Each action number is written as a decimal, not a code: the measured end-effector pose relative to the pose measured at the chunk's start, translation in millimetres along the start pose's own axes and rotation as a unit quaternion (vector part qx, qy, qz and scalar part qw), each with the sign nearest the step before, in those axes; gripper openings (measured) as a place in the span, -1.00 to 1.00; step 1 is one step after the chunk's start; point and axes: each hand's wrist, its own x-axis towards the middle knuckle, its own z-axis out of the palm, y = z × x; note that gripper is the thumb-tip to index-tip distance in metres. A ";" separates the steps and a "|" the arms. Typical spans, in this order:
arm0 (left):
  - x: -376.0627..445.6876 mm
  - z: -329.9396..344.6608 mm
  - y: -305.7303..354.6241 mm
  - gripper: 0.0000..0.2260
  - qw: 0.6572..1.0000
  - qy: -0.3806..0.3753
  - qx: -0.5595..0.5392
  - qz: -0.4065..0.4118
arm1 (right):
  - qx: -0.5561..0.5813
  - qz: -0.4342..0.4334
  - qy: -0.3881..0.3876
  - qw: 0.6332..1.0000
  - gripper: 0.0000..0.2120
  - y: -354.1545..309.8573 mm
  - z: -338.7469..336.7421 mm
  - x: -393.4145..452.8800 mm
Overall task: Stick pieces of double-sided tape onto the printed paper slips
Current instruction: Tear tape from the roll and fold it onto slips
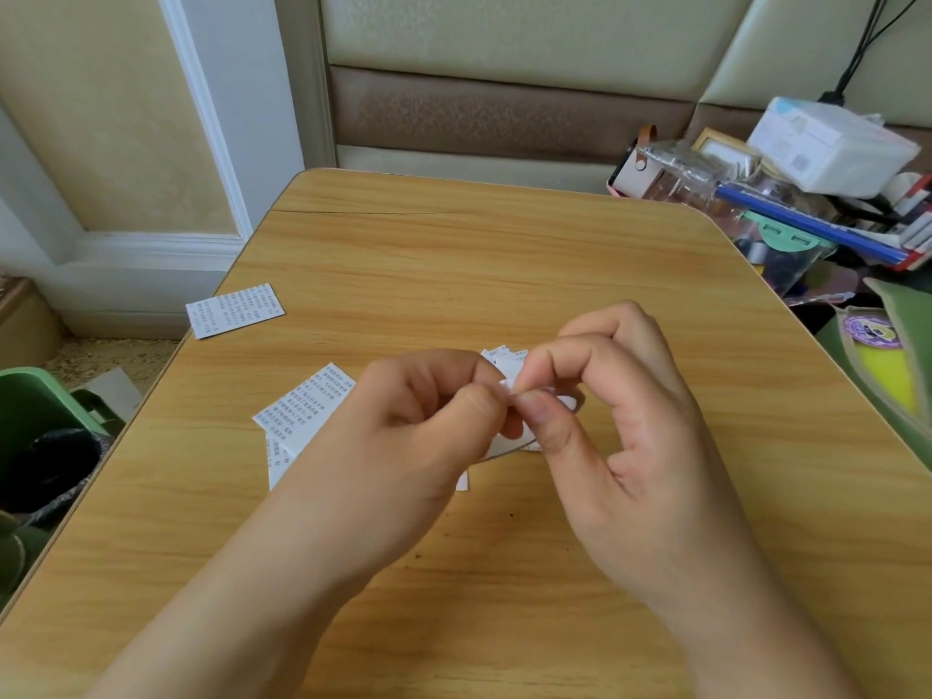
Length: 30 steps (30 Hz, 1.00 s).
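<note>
Above the middle of the wooden table [454, 254], my left hand [418, 421] and my right hand [615, 411] meet fingertip to fingertip. Together they pinch a small white piece of tape [507, 385]. A roll of tape [565, 403] shows partly behind my right thumb, mostly hidden. Printed paper slips [302, 411] lie overlapped under my left hand. More small slips [504, 358] peek out beyond my fingertips. One separate printed slip [234, 310] lies at the table's left edge.
A green bin [45, 436] with a dark liner stands on the floor left of the table. At the right, a cluttered heap holds a white tissue pack [827, 143], plastic bags and a blue rod [807, 227]. A padded seat back runs behind the table.
</note>
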 end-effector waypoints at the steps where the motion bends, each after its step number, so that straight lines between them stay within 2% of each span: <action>1: 0.0 0.1 0.3 -0.79 1.000 0.000 0.003 -0.002 | 0.001 0.004 0.000 1.000 -0.94 0.4 -0.5 0.5; 6: -0.4 0.6 0.5 -0.81 1.000 0.002 0.023 -0.009 | -0.017 0.014 -0.024 0.999 -0.95 4.5 -2.6 0.0; 9: -0.8 3.0 0.3 -0.80 1.000 0.004 -0.003 -0.014 | -0.006 0.013 -0.043 0.999 -0.94 4.8 -2.4 -0.3; 13: 3.6 1.2 -5.0 -0.82 0.993 0.029 -0.104 -0.042 | 0.148 0.066 -0.071 0.984 -0.95 8.0 -14.0 -0.5; 15: 5.8 -2.6 -4.4 -0.82 0.978 0.042 -0.202 -0.041 | 0.260 0.106 -0.033 0.959 -0.94 9.0 -18.5 -0.5; 18: 4.9 -1.7 0.5 -0.91 0.941 -0.002 -0.337 -0.023 | 0.393 0.174 0.026 0.902 -0.76 10.0 -17.3 -1.4; 21: 4.4 2.4 -3.1 -0.89 0.901 -0.040 -0.429 -0.039 | 0.460 0.211 0.021 0.862 -0.68 7.6 -9.4 -1.9; 23: 5.5 1.9 -7.2 -0.82 0.874 -0.037 -0.478 -0.077 | 0.479 0.216 0.002 0.851 -0.48 2.9 -5.4 -1.0; 25: 5.0 1.0 -9.1 -0.70 0.860 -0.045 -0.498 -0.099 | 0.500 0.212 -0.012 0.839 -0.39 -1.6 -2.9 0.0; 28: 3.6 0.3 -10.4 -0.64 0.856 -0.048 -0.503 -0.112 | 0.516 0.216 -0.010 0.829 -0.36 -4.0 -2.4 0.8; 30: 2.9 -0.1 -10.1 -0.64 0.858 -0.044 -0.498 -0.116 | 0.510 0.223 -0.007 0.830 -0.41 -3.5 -2.8 0.6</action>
